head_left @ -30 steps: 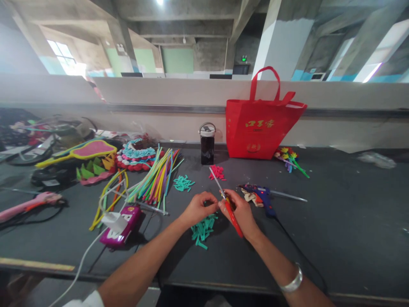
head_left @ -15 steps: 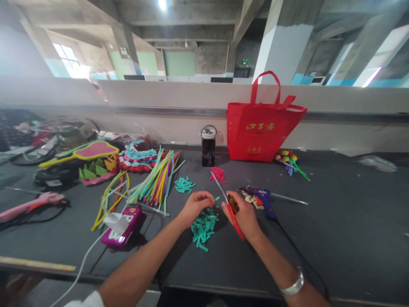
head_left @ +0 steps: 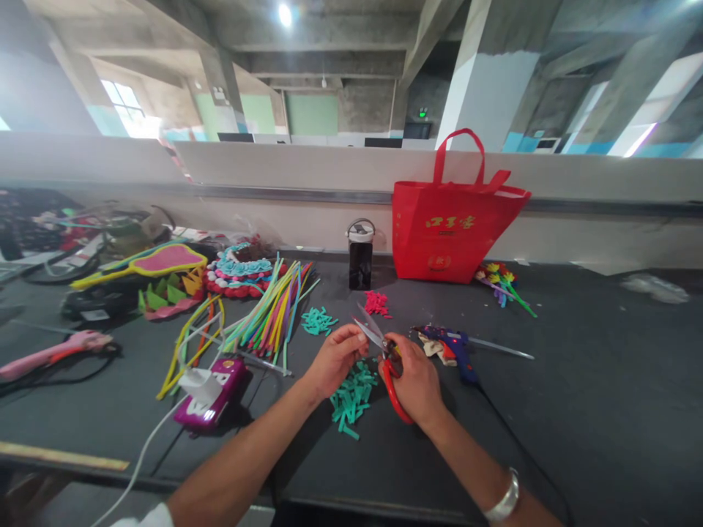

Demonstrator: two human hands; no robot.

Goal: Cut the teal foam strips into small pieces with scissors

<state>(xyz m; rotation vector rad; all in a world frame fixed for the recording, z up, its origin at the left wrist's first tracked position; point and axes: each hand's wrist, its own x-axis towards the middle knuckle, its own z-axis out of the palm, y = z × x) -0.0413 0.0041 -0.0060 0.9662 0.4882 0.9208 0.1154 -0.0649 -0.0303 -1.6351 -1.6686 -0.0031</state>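
My right hand point(head_left: 418, 382) grips a pair of red-handled scissors point(head_left: 392, 391), whose blades are spread and point up and left. Their tips are close to the fingers of my left hand point(head_left: 336, 362). Thumb and forefinger of that hand are pinched together; whatever lies between them is too small to make out. Below both hands is a heap of short green cut strips point(head_left: 351, 401). Smaller heaps of teal pieces point(head_left: 317, 320) and pinkish-red pieces point(head_left: 377, 304) lie farther back.
A blue glue gun point(head_left: 458, 348) with a cord lies right of my hands. Left are a purple power strip point(head_left: 211, 399) and a bundle of coloured strips point(head_left: 274, 311). A lidded bottle point(head_left: 360, 260) and a red bag point(head_left: 453, 234) stand behind.
The scissors have opened, their blades parting and swinging toward my left fingers. A small green piece seen between the hands earlier no longer shows there. The view has shifted slightly.
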